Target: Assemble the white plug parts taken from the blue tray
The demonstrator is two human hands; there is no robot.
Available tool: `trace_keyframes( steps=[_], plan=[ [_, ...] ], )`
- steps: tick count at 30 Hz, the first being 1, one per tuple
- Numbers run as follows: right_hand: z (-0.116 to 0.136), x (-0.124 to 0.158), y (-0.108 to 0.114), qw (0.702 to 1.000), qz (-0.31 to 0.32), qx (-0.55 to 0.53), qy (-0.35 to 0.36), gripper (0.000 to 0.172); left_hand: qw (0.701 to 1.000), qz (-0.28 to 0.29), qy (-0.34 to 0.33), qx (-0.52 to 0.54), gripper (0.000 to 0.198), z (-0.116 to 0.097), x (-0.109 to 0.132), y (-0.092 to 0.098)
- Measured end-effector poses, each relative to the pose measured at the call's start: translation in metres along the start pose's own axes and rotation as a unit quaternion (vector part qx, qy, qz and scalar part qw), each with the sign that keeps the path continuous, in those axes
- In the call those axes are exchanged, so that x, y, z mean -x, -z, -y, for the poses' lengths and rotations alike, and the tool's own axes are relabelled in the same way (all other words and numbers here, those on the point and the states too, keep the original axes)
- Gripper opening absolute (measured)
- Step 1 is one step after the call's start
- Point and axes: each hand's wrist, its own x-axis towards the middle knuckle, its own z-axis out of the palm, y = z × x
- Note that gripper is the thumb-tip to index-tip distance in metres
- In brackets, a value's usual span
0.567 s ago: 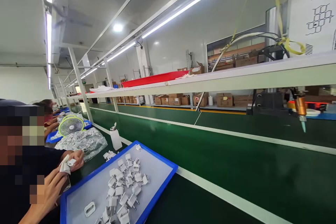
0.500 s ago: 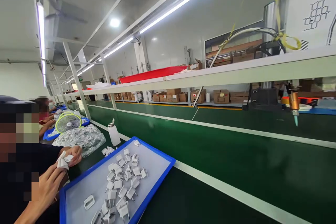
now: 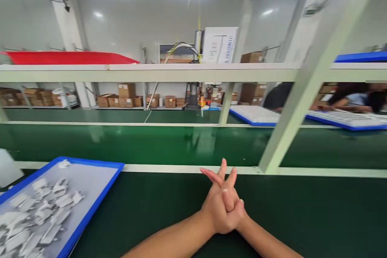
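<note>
My left hand (image 3: 216, 211) and my right hand (image 3: 236, 206) meet at the middle of the dark green bench, pressed together with the fingers crossed and stretched out toward the conveyor. Neither hand holds anything. My left forearm comes in from the lower left and my right forearm from the lower right. A blue-rimmed tray (image 3: 99, 199) lies to the left of my hands, apart from them, with several white plug parts (image 3: 51, 209) piled on it.
A white rail (image 3: 181, 168) separates the bench from the green conveyor belt (image 3: 151, 145). A slanted frame post (image 3: 290, 121) rises at the right. Overhead runs a shelf (image 3: 151, 71) bearing a red tray (image 3: 66, 57). Other people (image 3: 353, 96) work at blue trays (image 3: 256, 115) across the belt.
The view has swung right, away from the co-worker at my left, to face straight across the belt. My two hands have come into view, joined in front of me.
</note>
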Motion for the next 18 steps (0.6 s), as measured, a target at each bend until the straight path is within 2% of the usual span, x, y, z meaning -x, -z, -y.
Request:
trace_keyframes(
  steps=[3, 5, 8, 13, 15, 18],
  plan=[
    [0.003, 0.006, -0.007, 0.999, -0.016, -0.009, 0.033, 0.082, 0.989, -0.067, -0.13, 0.016, 0.097, 0.005, 0.006, -0.009],
    [0.007, 0.01, -0.006, 0.998, -0.003, -0.017, 0.054, 0.085, 0.982, -0.065, -0.178, 0.001, 0.097, 0.008, 0.01, -0.009],
    [0.019, 0.015, 0.006, 0.995, 0.032, -0.02, 0.093, 0.083, 0.981, -0.022, -0.182, -0.059, 0.092, 0.009, 0.013, -0.012],
    [0.042, 0.019, 0.027, 0.99, 0.056, 0.019, 0.125, 0.075, 0.969, 0.042, -0.207, -0.13, 0.063, 0.005, 0.011, -0.015],
    [0.049, 0.02, 0.031, 0.992, 0.035, 0.048, 0.113, 0.069, 0.954, 0.095, -0.241, -0.153, 0.056, 0.004, 0.009, -0.008],
    [0.056, 0.019, 0.031, 0.992, -0.032, 0.096, 0.078, 0.049, 0.917, 0.191, -0.292, -0.194, 0.052, 0.006, 0.004, 0.015]
  ],
)
